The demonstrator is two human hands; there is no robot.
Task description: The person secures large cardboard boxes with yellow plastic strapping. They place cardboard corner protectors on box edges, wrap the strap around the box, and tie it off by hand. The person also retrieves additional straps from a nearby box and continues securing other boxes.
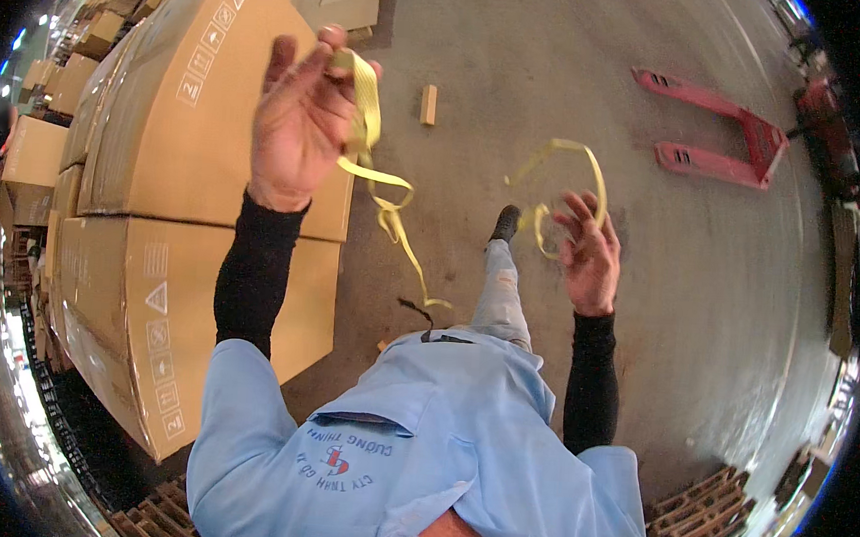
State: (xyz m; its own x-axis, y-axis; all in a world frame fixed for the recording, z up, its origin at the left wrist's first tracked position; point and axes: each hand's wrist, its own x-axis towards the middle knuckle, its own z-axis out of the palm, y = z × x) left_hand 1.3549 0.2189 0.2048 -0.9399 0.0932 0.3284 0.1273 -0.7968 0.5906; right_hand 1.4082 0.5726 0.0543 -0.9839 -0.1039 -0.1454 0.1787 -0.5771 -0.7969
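Concrete floor (575, 101) fills most of view, grey and scuffed; stacked cardboard boxes (184, 139) on the person's left, big brown cartons two high, more boxes further back along the left rim; red pallet jack (719, 138) lying on the floor upper right, forks pointing left; wooden pallets (699, 516) at lower right corner and another at lower left under the cartons; person in light blue work shirt over black long sleeves, one leg in light jeans and a dark shoe (505, 222) stepping forward; small wooden block (428, 104) alone on the floor near top centre; left hand (301, 126) raised high in front of the cartons, fingers closed, pinching one end of a yellow plastic strap (386, 184) at the fingertips; strap hangs from there, kinks and trails down toward the person's waist; right hand (588, 252) lower, well apart from the left, fingers curled around a second loop of yellow strap (576, 164) that arcs up above the hand; cannot tell if both pieces are one strap
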